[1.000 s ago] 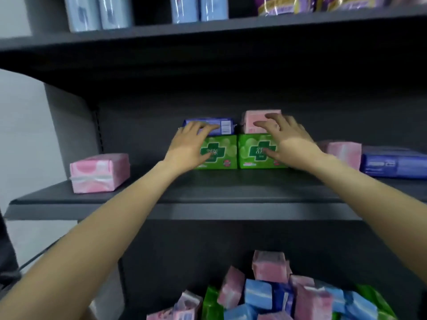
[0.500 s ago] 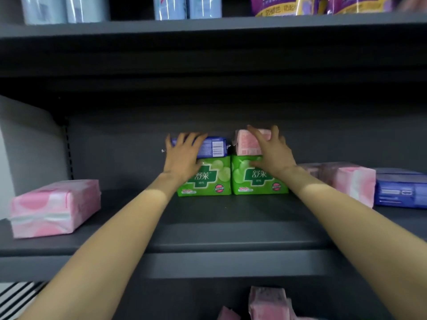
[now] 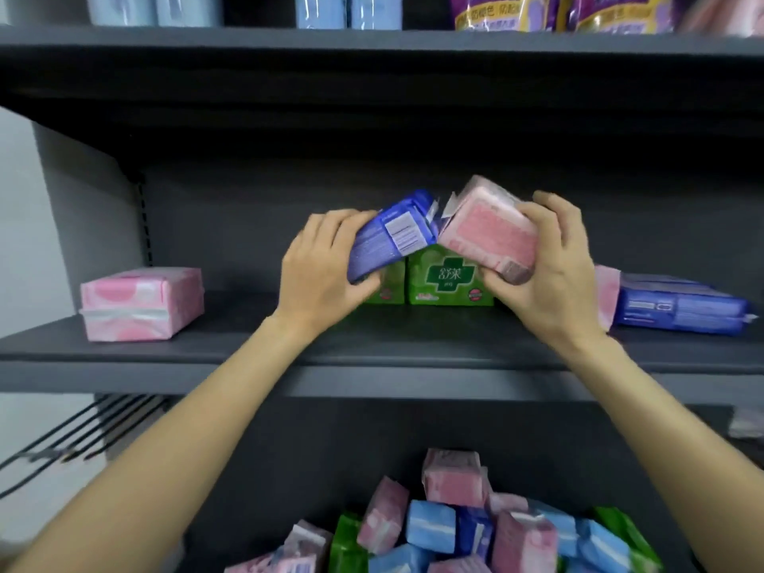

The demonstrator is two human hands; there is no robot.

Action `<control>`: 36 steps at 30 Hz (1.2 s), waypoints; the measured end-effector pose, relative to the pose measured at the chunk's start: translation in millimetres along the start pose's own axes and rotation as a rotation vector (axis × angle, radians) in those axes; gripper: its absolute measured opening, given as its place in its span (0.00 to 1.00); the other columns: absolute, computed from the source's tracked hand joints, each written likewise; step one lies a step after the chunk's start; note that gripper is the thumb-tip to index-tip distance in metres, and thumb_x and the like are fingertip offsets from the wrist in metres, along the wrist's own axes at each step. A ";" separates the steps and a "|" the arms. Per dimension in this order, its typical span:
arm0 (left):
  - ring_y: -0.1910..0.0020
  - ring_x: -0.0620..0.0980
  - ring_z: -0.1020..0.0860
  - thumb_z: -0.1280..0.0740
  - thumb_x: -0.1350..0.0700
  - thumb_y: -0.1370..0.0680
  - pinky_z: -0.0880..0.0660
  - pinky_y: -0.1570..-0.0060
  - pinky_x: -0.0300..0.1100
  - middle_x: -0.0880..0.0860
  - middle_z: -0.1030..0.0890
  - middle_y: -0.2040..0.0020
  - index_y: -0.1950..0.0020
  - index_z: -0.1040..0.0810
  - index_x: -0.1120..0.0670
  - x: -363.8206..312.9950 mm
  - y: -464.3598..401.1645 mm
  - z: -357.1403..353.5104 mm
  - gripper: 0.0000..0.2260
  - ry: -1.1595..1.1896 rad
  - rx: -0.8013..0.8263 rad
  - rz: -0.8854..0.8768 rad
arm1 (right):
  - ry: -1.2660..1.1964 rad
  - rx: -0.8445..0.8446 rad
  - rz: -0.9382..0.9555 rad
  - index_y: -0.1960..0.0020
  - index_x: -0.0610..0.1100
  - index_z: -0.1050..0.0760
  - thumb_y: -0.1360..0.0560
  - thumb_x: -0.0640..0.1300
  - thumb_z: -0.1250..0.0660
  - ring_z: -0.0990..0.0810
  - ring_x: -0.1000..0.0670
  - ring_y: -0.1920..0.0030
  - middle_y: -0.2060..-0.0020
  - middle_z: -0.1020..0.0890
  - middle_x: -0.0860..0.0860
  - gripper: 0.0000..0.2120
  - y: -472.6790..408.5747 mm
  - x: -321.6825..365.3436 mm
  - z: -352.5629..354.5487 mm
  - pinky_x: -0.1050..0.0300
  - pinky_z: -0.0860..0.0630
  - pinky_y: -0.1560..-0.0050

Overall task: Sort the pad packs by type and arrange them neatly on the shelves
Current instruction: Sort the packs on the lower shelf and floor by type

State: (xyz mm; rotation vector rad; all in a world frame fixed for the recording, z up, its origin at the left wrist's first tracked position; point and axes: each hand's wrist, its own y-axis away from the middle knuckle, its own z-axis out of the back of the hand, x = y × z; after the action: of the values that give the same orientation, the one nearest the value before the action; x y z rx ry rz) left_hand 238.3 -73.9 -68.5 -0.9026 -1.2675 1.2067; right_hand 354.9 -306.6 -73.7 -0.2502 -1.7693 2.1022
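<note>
Now the left hand (image 3: 320, 264) grips a blue pad pack (image 3: 392, 235) and the right hand (image 3: 550, 266) a pink pad pack (image 3: 490, 229), both tilted above the 2 green packs (image 3: 448, 277) at frame centre; likely destinations: blue stack (image 3: 682, 308) right, pink pack (image 3: 140, 301) left.

You have one view only, from the camera on your head. It faces the dark shelving unit straight on and close, at arm's reach, tilted slightly down. The middle shelf (image 3: 372, 345) sits across the centre of the frame, the upper shelf (image 3: 372, 39) runs along the top edge, and the heap of packs (image 3: 454, 527) below fills the bottom. Both forearms enter from the lower corners.
</note>
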 end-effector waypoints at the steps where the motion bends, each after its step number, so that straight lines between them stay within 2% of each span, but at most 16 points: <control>1: 0.50 0.51 0.27 0.30 0.50 0.34 0.28 0.55 0.41 0.53 0.21 0.46 0.39 0.24 0.56 -17.2 6.0 10.9 0.25 0.055 -0.019 0.051 | -0.068 -0.002 -0.035 0.35 0.39 0.32 0.35 0.45 0.23 0.30 0.45 0.36 0.36 0.30 0.43 0.33 13.5 6.6 12.7 0.62 0.34 0.41; 5: 0.51 0.48 0.26 0.28 0.51 0.34 0.30 0.55 0.36 0.52 0.22 0.46 0.41 0.24 0.58 -86.6 25.5 50.6 0.23 0.250 -0.077 0.243 | -0.247 -0.017 -0.220 0.37 0.44 0.32 0.34 0.49 0.23 0.26 0.53 0.46 0.45 0.27 0.54 0.31 63.0 36.6 55.8 0.64 0.31 0.49; 8: 0.49 0.48 0.26 0.25 0.52 0.33 0.31 0.51 0.35 0.51 0.24 0.46 0.41 0.27 0.59 -126.6 43.4 76.5 0.25 0.383 -0.095 0.353 | -0.331 -0.046 -0.335 0.38 0.50 0.34 0.34 0.54 0.25 0.27 0.60 0.48 0.45 0.27 0.55 0.29 96.5 56.5 86.1 0.70 0.31 0.50; 14: 0.49 0.49 0.26 0.30 0.47 0.33 0.27 0.50 0.40 0.47 0.28 0.46 0.41 0.29 0.59 -192.4 114.5 92.6 0.26 0.606 0.023 0.558 | -0.381 0.035 -0.640 0.41 0.54 0.36 0.36 0.61 0.26 0.25 0.65 0.51 0.49 0.27 0.64 0.30 186.7 64.2 131.7 0.71 0.29 0.56; 16: 0.49 0.49 0.25 0.29 0.47 0.34 0.27 0.51 0.41 0.48 0.28 0.47 0.41 0.29 0.57 -209.8 145.4 87.2 0.25 0.616 0.130 0.584 | -0.401 0.105 -0.756 0.40 0.50 0.35 0.34 0.58 0.25 0.24 0.67 0.54 0.50 0.25 0.62 0.30 221.3 57.5 136.7 0.72 0.28 0.58; 18: 0.50 0.48 0.25 0.29 0.46 0.34 0.27 0.53 0.41 0.48 0.26 0.47 0.42 0.29 0.56 -225.1 179.9 78.0 0.25 0.635 0.292 0.605 | -0.351 0.199 -0.893 0.39 0.48 0.35 0.32 0.54 0.26 0.23 0.64 0.54 0.50 0.24 0.57 0.28 259.1 48.5 141.4 0.69 0.26 0.58; 22: 0.49 0.50 0.24 0.32 0.40 0.34 0.27 0.54 0.45 0.49 0.24 0.46 0.40 0.27 0.52 -239.7 238.8 50.3 0.27 0.605 0.656 0.610 | -0.173 0.387 -1.081 0.38 0.51 0.36 0.32 0.56 0.26 0.23 0.50 0.44 0.43 0.25 0.53 0.29 325.6 21.4 147.2 0.48 0.23 0.46; 23: 0.49 0.52 0.24 0.31 0.41 0.34 0.27 0.54 0.47 0.50 0.24 0.46 0.39 0.27 0.53 -242.6 253.5 43.6 0.27 0.578 0.747 0.603 | -0.136 0.444 -1.107 0.38 0.50 0.35 0.33 0.57 0.26 0.24 0.48 0.43 0.42 0.25 0.51 0.29 340.7 16.2 147.9 0.46 0.24 0.45; 26: 0.45 0.53 0.24 0.27 0.46 0.32 0.29 0.52 0.46 0.51 0.23 0.44 0.37 0.27 0.53 -261.2 292.9 24.8 0.26 0.537 0.956 0.569 | -0.041 0.598 -1.169 0.36 0.46 0.34 0.32 0.55 0.26 0.24 0.46 0.43 0.41 0.23 0.48 0.31 383.8 1.6 151.4 0.53 0.28 0.49; 28: 0.44 0.53 0.25 0.27 0.45 0.31 0.29 0.51 0.45 0.51 0.23 0.43 0.37 0.27 0.52 -275.4 313.6 15.9 0.25 0.534 1.062 0.532 | 0.003 0.686 -1.218 0.34 0.45 0.34 0.32 0.54 0.26 0.24 0.45 0.43 0.42 0.23 0.47 0.31 406.0 -7.1 154.3 0.56 0.31 0.53; 33: 0.43 0.55 0.23 0.30 0.41 0.29 0.28 0.49 0.45 0.52 0.22 0.40 0.35 0.27 0.49 -316.9 368.1 4.3 0.25 0.506 1.350 0.537 | 0.116 0.887 -1.374 0.33 0.42 0.36 0.30 0.54 0.27 0.25 0.42 0.42 0.40 0.23 0.44 0.32 471.4 -29.9 173.0 0.56 0.33 0.53; 36: 0.44 0.56 0.23 0.32 0.41 0.27 0.29 0.52 0.45 0.52 0.21 0.40 0.35 0.28 0.49 -342.8 402.6 -2.9 0.24 0.543 1.484 0.516 | 0.123 0.947 -1.493 0.32 0.43 0.37 0.30 0.56 0.28 0.24 0.43 0.42 0.39 0.24 0.44 0.33 509.6 -41.3 183.2 0.54 0.29 0.49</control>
State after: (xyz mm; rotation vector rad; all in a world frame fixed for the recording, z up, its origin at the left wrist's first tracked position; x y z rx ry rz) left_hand 211.6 -332.1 -529.1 -0.3170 0.4480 1.6721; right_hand 236.5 -558.1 -540.3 0.8830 -0.3059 1.3583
